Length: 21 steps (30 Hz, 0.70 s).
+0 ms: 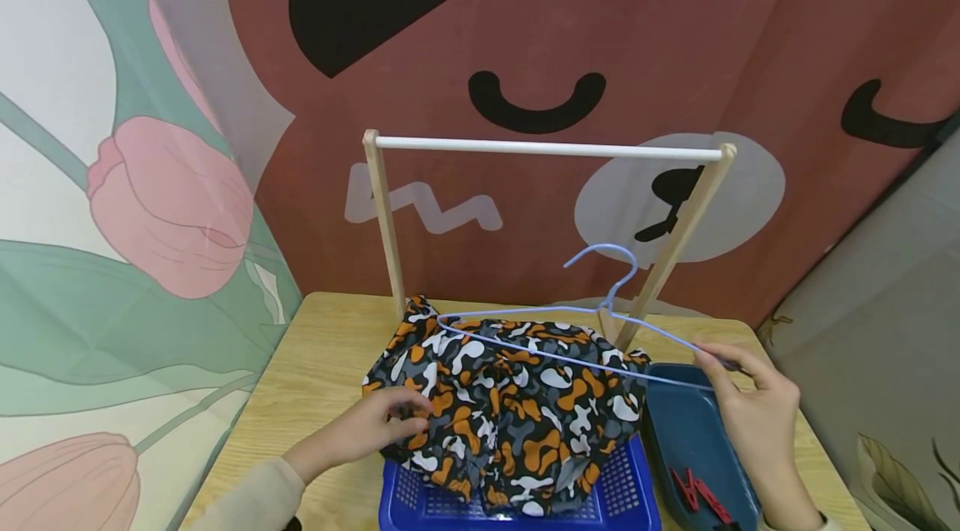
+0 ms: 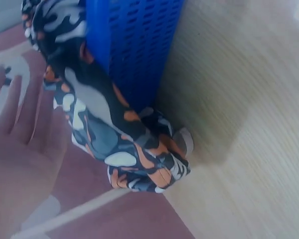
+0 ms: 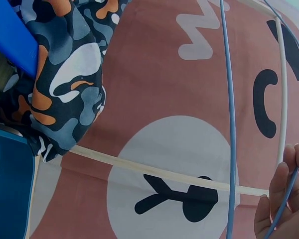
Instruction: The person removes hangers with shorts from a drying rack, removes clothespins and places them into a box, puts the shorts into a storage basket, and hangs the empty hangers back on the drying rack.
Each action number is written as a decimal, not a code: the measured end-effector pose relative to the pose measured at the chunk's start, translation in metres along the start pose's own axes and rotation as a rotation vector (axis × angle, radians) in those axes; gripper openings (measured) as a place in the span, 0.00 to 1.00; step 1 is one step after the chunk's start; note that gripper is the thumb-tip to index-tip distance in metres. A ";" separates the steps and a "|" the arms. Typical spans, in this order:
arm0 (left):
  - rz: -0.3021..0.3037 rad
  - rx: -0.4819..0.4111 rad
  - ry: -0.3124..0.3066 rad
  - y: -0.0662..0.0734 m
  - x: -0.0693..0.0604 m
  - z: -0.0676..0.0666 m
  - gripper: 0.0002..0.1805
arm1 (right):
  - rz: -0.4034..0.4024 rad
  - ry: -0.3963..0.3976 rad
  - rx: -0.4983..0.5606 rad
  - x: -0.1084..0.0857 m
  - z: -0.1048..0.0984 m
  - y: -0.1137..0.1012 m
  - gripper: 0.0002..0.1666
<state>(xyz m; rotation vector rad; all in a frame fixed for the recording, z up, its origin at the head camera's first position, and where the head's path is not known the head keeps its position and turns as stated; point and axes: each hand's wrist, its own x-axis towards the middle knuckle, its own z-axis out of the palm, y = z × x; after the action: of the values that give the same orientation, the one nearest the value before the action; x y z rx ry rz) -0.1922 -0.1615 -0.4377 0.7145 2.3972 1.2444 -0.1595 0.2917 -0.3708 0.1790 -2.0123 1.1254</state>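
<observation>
A light-blue clothes hanger (image 1: 532, 349) is gripped at its right end by my right hand (image 1: 761, 406), its hook pointing up and left. In the right wrist view the fingers of the right hand (image 3: 289, 194) curl round the hanger wire (image 3: 231, 124). Below the hanger, a garment with an orange, white, grey and black camouflage print (image 1: 517, 423) lies spread over a blue basket (image 1: 397, 498). My left hand (image 1: 375, 423) is at the garment's left side, fingers loosely bent; in the left wrist view its fingers (image 2: 27, 112) look straight beside the cloth (image 2: 99, 109), gripping nothing.
Behind the basket stands a rack with wooden posts (image 1: 386, 222) and a white rail (image 1: 547, 147). To the right, a dark teal tray (image 1: 678, 423) holds red clothespins (image 1: 701, 493). The wooden table (image 1: 300, 398) ends at a printed curtain (image 1: 525, 39).
</observation>
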 end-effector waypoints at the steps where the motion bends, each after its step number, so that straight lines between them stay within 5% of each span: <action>1: -0.007 -0.005 0.039 -0.001 0.002 -0.003 0.15 | 0.009 0.000 -0.001 0.000 0.000 0.000 0.14; 8: -0.060 -0.062 0.302 -0.006 0.014 -0.020 0.16 | 0.042 -0.009 -0.049 -0.004 -0.001 -0.005 0.13; 13: -0.047 -0.012 0.460 -0.008 0.022 -0.031 0.15 | 0.030 -0.018 -0.035 -0.007 0.001 -0.004 0.15; 21: 0.004 -0.032 0.624 -0.004 0.039 -0.051 0.21 | 0.029 -0.031 -0.019 -0.009 0.002 -0.003 0.15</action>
<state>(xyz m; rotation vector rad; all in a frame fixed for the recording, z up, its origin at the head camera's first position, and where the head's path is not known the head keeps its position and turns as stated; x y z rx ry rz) -0.2510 -0.1746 -0.4154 0.3465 2.8376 1.6977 -0.1534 0.2861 -0.3759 0.1588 -2.0581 1.1275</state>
